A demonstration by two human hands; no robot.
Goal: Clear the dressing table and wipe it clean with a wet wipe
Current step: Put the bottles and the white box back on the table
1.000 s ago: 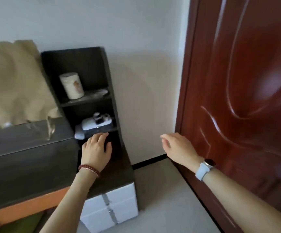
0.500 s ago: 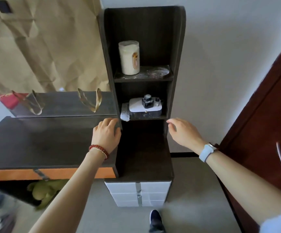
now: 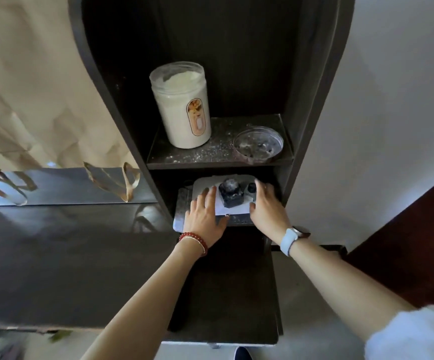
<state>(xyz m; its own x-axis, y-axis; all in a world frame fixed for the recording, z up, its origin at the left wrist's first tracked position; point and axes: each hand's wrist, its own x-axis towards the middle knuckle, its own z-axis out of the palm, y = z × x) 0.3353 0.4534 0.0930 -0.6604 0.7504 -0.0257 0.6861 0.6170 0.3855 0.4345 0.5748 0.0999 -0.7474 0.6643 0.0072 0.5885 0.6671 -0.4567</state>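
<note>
Both grips lie flat and loose on the white tray (image 3: 230, 207) on the lower shelf: left hand (image 3: 203, 216) on its left edge, right hand (image 3: 266, 207) on its right, neither curled round it. A dark bottle (image 3: 230, 194) stands between them. Above, the white jar (image 3: 182, 105) and glass dish (image 3: 258, 144) remain on a dusty shelf; clearing has barely begun, and no wipe is visible on the bench (image 3: 67, 255).

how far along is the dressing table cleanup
Barely started: nothing looks cleared yet. Both hands, left hand and right hand, reach for the white tray with the dark bottle on the lower shelf. Left: the jar and glass dish on the dusty upper shelf, then wiping; no wipe in view.
</note>
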